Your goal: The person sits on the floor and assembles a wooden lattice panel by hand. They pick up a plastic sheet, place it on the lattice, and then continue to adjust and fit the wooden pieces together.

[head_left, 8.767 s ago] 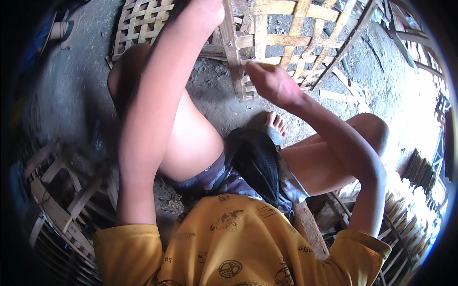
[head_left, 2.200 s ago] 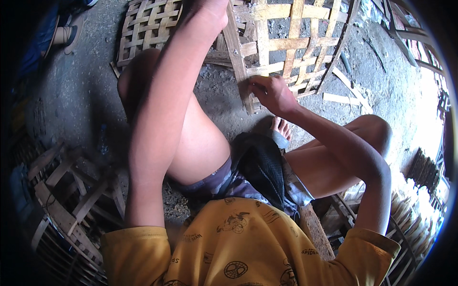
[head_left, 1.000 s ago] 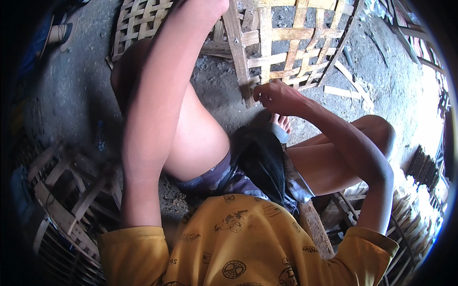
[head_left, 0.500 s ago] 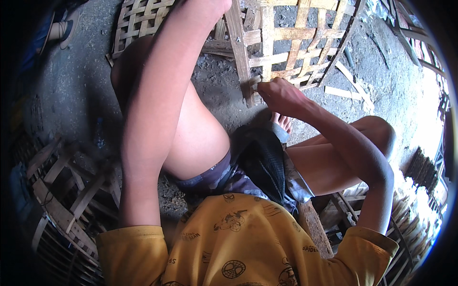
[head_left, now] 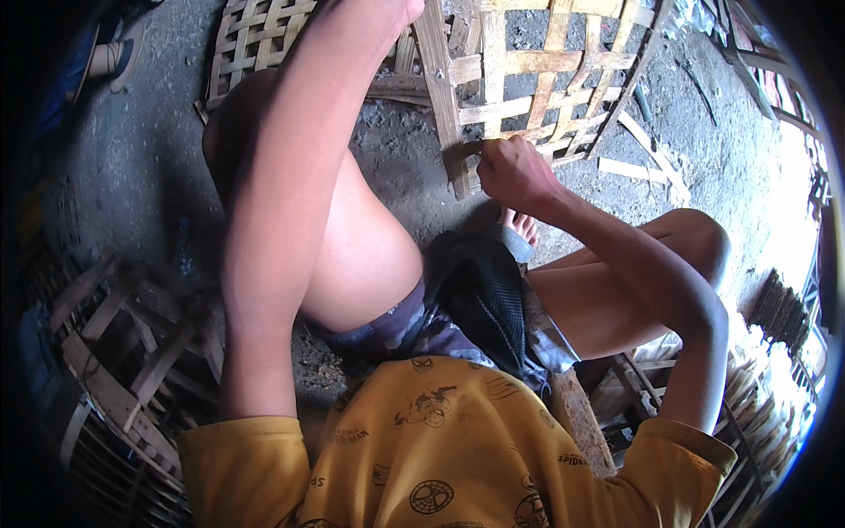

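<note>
A woven bamboo panel (head_left: 543, 62) with wide gaps between its pale slats stands tilted before me, edged on the left by a long wooden strip (head_left: 436, 79). At the lower end of that strip is my right hand (head_left: 518, 174), its fingers curled closed against the panel's bottom corner. What they pinch is hidden behind the knuckles. My left arm reaches far up past my knee; only the heel of my left hand (head_left: 407, 9) shows at the top edge, beside the strip's upper part, and its fingers are out of sight.
Another woven bamboo piece (head_left: 255, 40) lies beyond my left knee. Loose pale slats (head_left: 632, 171) rest on the rough floor at the right. Bamboo framework (head_left: 132, 370) fills the lower left, and a bundle of pale strips (head_left: 766, 387) the lower right. A hat-like object (head_left: 128, 57) is far left.
My right hand has shifted slightly up and turned a little at the panel's corner, still closed. The panel and my left arm have hardly moved.
</note>
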`<act>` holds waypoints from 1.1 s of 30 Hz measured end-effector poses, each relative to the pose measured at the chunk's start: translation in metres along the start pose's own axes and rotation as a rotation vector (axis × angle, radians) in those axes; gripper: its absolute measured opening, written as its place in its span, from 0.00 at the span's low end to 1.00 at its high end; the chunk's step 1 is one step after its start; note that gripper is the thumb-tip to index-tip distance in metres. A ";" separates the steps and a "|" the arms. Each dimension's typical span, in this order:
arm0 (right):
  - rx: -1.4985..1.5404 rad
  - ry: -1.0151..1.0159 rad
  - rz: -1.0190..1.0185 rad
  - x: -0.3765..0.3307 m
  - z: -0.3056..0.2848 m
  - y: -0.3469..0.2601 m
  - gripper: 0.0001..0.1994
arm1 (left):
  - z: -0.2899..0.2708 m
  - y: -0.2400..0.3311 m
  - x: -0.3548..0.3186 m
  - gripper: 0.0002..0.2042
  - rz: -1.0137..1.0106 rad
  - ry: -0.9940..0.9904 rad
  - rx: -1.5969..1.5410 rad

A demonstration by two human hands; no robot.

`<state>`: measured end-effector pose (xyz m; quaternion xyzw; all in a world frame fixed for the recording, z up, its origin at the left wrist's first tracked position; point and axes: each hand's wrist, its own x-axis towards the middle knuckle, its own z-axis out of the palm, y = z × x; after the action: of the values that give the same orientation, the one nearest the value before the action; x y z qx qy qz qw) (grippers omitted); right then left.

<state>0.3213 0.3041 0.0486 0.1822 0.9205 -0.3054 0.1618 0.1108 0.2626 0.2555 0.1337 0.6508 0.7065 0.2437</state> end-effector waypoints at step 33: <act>0.019 0.029 -0.080 0.001 -0.008 0.001 0.10 | -0.022 0.054 0.017 0.37 -0.439 -0.077 -0.208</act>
<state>0.3194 0.3095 0.0539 0.1510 0.9264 -0.3175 0.1345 0.0759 0.2507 0.3036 -0.0100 0.5783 0.6941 0.4286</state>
